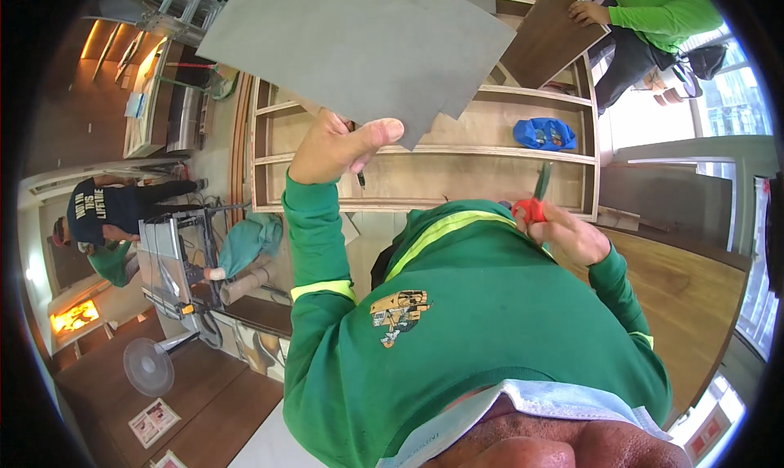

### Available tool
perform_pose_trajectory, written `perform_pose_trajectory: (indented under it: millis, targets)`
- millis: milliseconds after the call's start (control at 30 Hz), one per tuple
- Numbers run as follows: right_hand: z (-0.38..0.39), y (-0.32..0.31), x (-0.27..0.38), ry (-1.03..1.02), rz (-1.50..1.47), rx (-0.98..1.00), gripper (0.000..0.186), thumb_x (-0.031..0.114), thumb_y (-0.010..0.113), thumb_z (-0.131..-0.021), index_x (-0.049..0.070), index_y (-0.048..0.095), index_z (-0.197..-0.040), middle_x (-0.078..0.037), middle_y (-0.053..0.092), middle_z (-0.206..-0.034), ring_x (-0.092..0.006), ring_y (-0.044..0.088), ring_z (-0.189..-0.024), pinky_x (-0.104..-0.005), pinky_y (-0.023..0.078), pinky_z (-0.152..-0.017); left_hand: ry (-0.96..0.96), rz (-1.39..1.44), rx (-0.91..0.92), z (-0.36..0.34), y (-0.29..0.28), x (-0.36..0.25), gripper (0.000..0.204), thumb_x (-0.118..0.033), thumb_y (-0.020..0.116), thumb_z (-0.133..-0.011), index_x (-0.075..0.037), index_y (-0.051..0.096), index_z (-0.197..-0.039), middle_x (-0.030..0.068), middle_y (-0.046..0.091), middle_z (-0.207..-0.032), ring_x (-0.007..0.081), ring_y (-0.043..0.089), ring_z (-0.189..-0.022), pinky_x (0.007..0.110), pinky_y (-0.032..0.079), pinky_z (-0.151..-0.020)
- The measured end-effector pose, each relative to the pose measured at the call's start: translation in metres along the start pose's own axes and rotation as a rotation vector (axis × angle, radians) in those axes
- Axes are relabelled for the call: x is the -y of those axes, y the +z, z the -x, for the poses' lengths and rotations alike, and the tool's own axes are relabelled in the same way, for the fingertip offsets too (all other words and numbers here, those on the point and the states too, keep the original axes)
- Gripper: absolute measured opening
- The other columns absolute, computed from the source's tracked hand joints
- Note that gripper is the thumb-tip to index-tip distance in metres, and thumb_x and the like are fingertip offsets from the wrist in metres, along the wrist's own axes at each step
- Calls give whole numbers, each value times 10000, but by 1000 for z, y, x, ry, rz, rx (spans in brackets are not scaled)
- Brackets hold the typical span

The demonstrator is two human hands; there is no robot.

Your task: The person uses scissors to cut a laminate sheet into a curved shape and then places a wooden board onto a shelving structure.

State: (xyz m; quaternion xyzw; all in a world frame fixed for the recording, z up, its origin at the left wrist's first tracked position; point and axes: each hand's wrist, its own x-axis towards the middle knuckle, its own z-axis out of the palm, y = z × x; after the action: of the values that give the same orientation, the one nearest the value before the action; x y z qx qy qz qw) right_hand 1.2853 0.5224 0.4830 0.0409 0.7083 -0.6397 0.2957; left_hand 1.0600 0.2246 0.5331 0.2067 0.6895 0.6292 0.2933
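Observation:
My left hand (347, 145) is raised with its thumb on the notched lower corner of a large grey sheet (351, 43); a slim dark object (360, 176), too hidden to name, pokes out below these fingers. My right hand (563, 231) is closed round red-handled scissors (535, 205), their blades pointing up. Beneath the sheet lies an open plywood frame (425, 180) divided by long rails. A blue cloth or bag (544, 133) sits in one of its compartments at the right.
A co-worker (657, 15) at upper right grips a brown board (545, 35). Another person (102, 215) works at left near a machine stand (171, 256). Also around are a ladder (175, 15), a fan (147, 366), rolls (253, 282) and a wooden panel (678, 296) at right.

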Motion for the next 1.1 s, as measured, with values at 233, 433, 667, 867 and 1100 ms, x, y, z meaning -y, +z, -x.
perform_pose_trajectory:
  millis: [233, 433, 667, 867, 1100]
  targets:
    - [-8, -17, -11, -65, -583, 255, 716, 139, 468, -918, 13, 179, -1562, -116, 556, -1230, -234, 609, -1030, -336, 458, -952, 8, -64, 63, -8, -15, 11, 345, -329, 796, -793, -94, 632, -600, -48, 441, -450, 44, 342, -385, 223, 234, -397]
    - [-6, -1, -15, -78, -511, 148, 632, 9, 575, -909, 14, 332, -1492, -111, 575, -1183, -238, 686, -879, -320, 529, -844, -16, -144, 90, -4, -16, 10, 376, -324, 796, -795, -103, 610, -555, -45, 437, -441, 44, 364, -387, 219, 237, -399]
    - [-17, 0, -7, -147, -403, 199, 626, -62, 588, -880, 18, 351, -1454, -118, 566, -1158, -245, 692, -902, -313, 540, -835, 53, -79, 114, -6, -11, 6, 192, -192, 738, -830, -49, 632, -757, -43, 488, -520, 33, 330, -372, 220, 216, -368]
    - [-20, 4, -13, -191, -480, 185, 620, -71, 558, -884, 11, 333, -1455, -132, 543, -1193, -270, 686, -972, -338, 542, -881, -17, -193, 90, -7, -16, 0, 346, -309, 792, -803, -69, 637, -608, -29, 460, -456, 51, 365, -395, 237, 251, -404]
    - [-29, 5, -9, -166, -404, 23, 476, 98, 648, -909, 1, 441, -1326, -72, 594, -987, -212, 693, -802, -297, 561, -750, 9, -121, 92, -10, 6, -11, 303, -303, 776, -812, -50, 664, -690, -37, 468, -478, 50, 355, -397, 233, 253, -405]
